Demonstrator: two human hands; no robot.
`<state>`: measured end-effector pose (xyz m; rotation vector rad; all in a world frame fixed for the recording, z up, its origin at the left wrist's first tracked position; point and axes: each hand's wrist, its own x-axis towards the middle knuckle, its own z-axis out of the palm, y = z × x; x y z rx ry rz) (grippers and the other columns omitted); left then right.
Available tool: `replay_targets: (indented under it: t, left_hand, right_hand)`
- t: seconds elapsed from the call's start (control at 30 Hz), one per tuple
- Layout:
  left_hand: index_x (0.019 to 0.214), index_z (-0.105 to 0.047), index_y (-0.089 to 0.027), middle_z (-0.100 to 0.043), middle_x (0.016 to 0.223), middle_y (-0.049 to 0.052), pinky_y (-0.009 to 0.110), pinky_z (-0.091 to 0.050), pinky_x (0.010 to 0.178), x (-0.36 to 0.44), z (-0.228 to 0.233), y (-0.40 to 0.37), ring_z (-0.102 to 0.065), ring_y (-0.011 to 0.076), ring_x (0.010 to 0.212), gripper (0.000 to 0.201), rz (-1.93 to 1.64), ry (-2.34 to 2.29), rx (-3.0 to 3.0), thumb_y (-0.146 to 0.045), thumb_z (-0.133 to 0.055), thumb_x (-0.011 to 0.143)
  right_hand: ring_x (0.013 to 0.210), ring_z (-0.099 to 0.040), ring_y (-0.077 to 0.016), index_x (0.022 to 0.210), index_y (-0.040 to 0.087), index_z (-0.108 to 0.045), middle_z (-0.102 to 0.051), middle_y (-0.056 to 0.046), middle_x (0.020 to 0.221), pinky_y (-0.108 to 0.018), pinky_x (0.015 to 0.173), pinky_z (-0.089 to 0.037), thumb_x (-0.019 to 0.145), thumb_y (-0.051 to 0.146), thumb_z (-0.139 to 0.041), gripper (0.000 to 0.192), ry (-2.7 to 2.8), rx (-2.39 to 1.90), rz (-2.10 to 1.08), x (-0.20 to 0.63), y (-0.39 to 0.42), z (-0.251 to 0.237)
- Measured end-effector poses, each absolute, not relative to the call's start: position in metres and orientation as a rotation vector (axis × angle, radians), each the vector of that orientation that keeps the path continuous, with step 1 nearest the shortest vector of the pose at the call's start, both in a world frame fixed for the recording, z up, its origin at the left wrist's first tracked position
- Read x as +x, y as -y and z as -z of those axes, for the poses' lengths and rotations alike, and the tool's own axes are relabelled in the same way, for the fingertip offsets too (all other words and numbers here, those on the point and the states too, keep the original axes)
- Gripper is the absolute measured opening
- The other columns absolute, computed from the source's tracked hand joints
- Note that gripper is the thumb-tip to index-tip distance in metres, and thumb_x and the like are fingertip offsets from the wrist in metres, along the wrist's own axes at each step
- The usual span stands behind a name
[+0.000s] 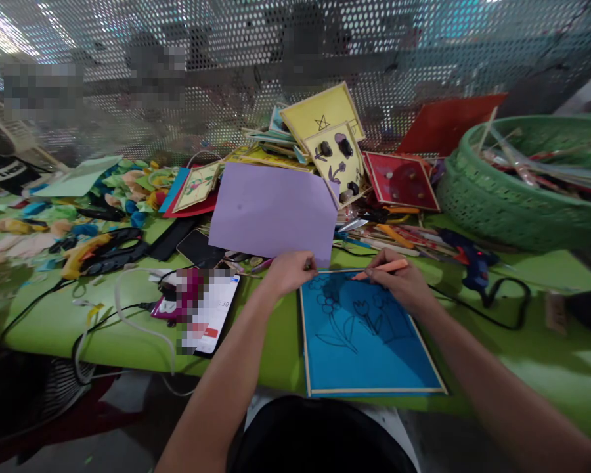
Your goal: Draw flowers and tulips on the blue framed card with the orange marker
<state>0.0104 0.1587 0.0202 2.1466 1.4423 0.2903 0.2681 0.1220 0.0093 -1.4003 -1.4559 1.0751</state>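
Note:
A blue card [374,358] with a pale border and drawn flower outlines lies on the green table [546,328] in front of me. My right hand [401,282] rests on the card's top edge and grips an orange pen [381,268], its tip pointing left over the drawing. My left hand [290,270] presses on the card's top left corner with curled fingers, touching the lower edge of a lilac paper sheet [273,210].
A green woven basket [502,197] of sticks stands at the right. A glue gun [475,266] with black cord lies right of the card. Yellow and red craft cards [332,154] pile behind. A phone [209,312], cables and scissors [103,253] lie left.

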Motion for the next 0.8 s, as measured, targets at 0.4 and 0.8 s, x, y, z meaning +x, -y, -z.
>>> replay_targets:
  t: [0.4,0.8]
  left_hand:
    - [0.089,-0.072,-0.021,-0.076,0.09,0.006,0.033,-0.047,0.077,0.0133,-0.0267,-0.1565,-0.067,0.0231,0.084,0.007,-0.262,-1.461,2.12,-0.026,-0.069,0.085]
    - [0.089,-0.072,-0.021,-0.076,0.091,0.005,0.031,-0.047,0.076,0.0121,-0.0255,-0.1576,-0.067,0.0223,0.084,0.007,-0.265,-1.448,2.135,-0.024,-0.068,0.085]
  right_hand:
    - [0.074,-0.076,-0.0269,0.067,0.023,-0.058,-0.06,0.003,0.057,-0.029,0.057,-0.045,0.068,0.029,-0.073,0.016,1.414,-1.383,-1.112,0.2664,-0.1216,-0.0131]
    - [0.062,-0.069,-0.0219,0.064,0.024,-0.056,-0.058,0.004,0.053,-0.028,0.053,-0.042,0.066,0.03,-0.071,0.016,1.406,-1.412,-1.044,0.2664,-0.1218,-0.0152]
